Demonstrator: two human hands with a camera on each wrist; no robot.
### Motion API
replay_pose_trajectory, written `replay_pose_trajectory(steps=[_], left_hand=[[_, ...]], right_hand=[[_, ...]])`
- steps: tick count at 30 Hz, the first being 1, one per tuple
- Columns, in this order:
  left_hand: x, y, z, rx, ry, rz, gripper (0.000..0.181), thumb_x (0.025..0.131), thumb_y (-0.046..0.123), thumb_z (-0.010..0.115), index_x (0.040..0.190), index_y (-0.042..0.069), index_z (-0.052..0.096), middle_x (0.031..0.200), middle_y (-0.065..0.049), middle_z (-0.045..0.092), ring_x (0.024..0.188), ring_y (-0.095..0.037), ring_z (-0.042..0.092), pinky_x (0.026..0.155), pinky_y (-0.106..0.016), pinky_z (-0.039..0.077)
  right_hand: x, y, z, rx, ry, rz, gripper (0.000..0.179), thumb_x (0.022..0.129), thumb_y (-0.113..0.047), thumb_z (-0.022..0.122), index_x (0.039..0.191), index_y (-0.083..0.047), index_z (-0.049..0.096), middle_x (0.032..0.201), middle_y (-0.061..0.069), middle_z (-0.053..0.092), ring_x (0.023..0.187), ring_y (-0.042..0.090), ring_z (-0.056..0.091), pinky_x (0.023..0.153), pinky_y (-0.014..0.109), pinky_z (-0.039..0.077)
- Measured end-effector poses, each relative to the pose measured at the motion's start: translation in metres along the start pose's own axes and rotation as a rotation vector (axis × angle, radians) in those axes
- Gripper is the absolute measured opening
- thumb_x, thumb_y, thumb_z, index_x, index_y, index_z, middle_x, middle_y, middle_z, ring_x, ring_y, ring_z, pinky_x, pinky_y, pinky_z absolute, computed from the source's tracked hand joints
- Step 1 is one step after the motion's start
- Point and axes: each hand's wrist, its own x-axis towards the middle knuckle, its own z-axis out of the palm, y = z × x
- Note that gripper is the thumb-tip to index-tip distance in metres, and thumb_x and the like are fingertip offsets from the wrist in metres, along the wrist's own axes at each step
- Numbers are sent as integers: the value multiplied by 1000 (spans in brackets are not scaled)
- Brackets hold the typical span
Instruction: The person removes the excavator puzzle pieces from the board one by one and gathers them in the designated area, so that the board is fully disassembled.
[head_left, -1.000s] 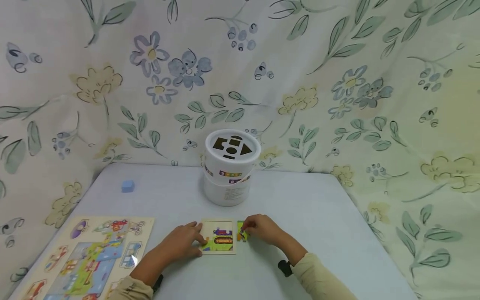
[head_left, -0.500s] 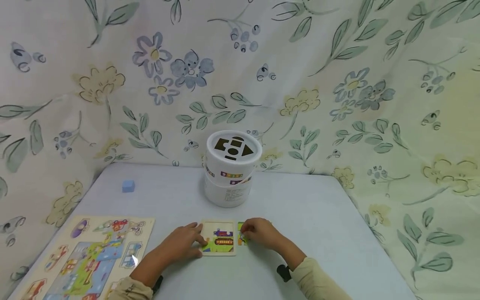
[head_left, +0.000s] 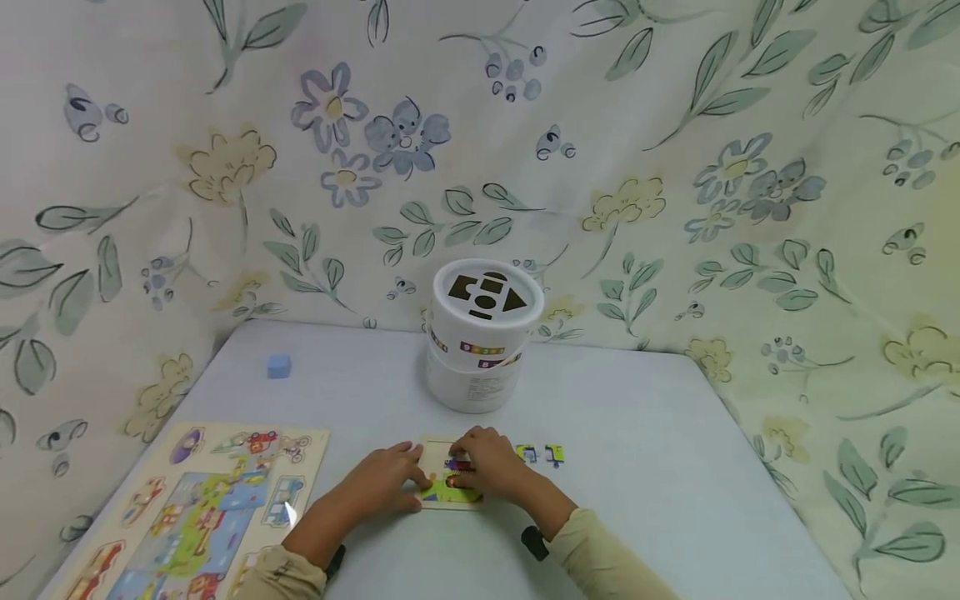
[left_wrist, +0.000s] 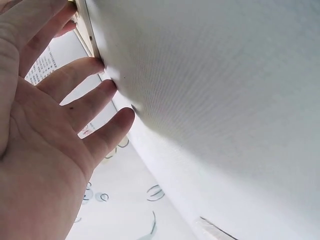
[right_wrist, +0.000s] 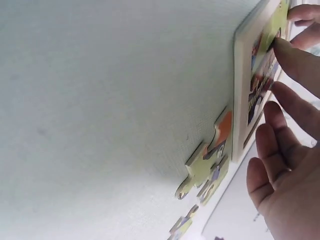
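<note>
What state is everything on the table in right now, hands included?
Framed puzzle: flat, partly filled, bare at upper left.
Loose pieces: unplaced, beside the framed puzzle.
Left hand: touching the framed puzzle's edge.
Right hand: touching the framed puzzle.
Bucket: upright, lid on.
Picture board: lying flat.
Blue block: resting on the table.

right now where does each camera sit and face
Head: on the head, facing forward and down at the table; left hand, right hand, sleeves show.
Left wrist: worn there, facing table and puzzle frame; left hand shows.
Right wrist: worn there, facing puzzle frame and loose pieces; right hand, left fingertips show.
Head and right wrist share the loose pieces.
</note>
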Motion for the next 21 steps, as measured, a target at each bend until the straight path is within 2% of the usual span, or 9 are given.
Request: replay_pose_trajectory(steps=[4,6,10,13,16,21], left_hand=[[1,1,0,11,4,-10,29,76,30,81,102,18,77,136,-21,56,130,-43,47,100,-60,43],[0,1,0,2,-2,-17,29,76,29,81,102,17,77,137,-21,56,130,-43,46,100,-61,43],[1,4,1,-23,-14,-14,29,76,28,81,102,17,77,137,-22,55,131,-44,45,100,-62,42],[1,4,2,-39,-6,-13,29,76,28,81,102,17,77,138,-23,54,131,-45,45,101,-62,41],[1,3,3,-37,12,-10,29,75,27,82,102,17,77,137,-24,54,131,-45,45,102,-61,41],[-1,2,2,-44,14,-44,29,74,26,83,101,18,77,138,-23,53,132,-45,44,103,-61,39]], right_hand=[[1,0,-1,60,21,11,37,82,-39,77,113,-24,64,108,-8,61,100,12,51,89,37,45],[2,0,-1,122,14,30,32,84,-34,77,111,-25,64,103,-10,62,96,10,51,87,35,46],[-1,4,-5,320,10,92,15,91,-23,69,105,-24,64,94,-11,61,88,9,52,80,30,49],[-6,9,-13,435,19,97,9,96,-18,62,105,-19,65,93,-9,62,85,10,55,77,29,51],[-12,20,-22,471,38,85,9,97,-15,59,104,-14,64,91,-6,63,85,11,58,76,30,52],[-28,51,-29,434,74,114,8,96,-12,59,101,-11,65,91,-3,64,84,12,58,73,30,52]])
